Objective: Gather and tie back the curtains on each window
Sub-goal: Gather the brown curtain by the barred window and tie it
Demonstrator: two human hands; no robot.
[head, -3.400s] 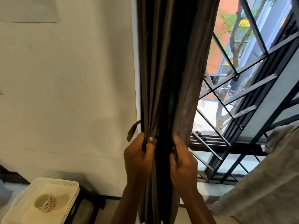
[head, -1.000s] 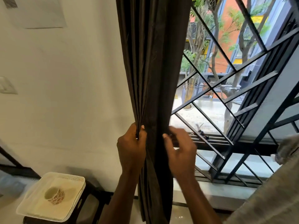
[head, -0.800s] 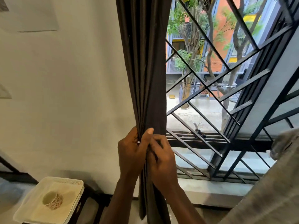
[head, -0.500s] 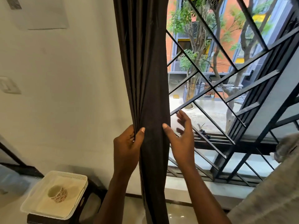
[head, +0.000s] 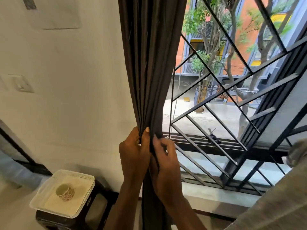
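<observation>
The curtain (head: 149, 72), dark brown and pleated, hangs at the left edge of the window, between the pale wall and the glass, and narrows into a tight bundle where both hands meet it.

On the wall at far left sits a white light switch (head: 21, 83), and above it a pale sheet of paper (head: 58, 14) is fixed to the wall. Below, a white plastic tray (head: 78, 174) rests on a dark stool (head: 54, 219); a small patterned cup (head: 65, 194) lies tilted on its side in the tray.

The left hand (head: 134, 153) is closed round the left side of the gathered pleats, thumb pointing up against the cloth. Just beside it, touching it, the right hand (head: 166, 161) has its fingers curled onto the right-hand folds, pressing them toward the left hand. Below the hands the curtain falls in a narrow column between the forearms.

To the right, a black metal window grille (head: 232, 90) of crossing diagonal bars covers the window, with trees and an orange building outside. A grey cloth (head: 274, 205) fills the lower right corner.
</observation>
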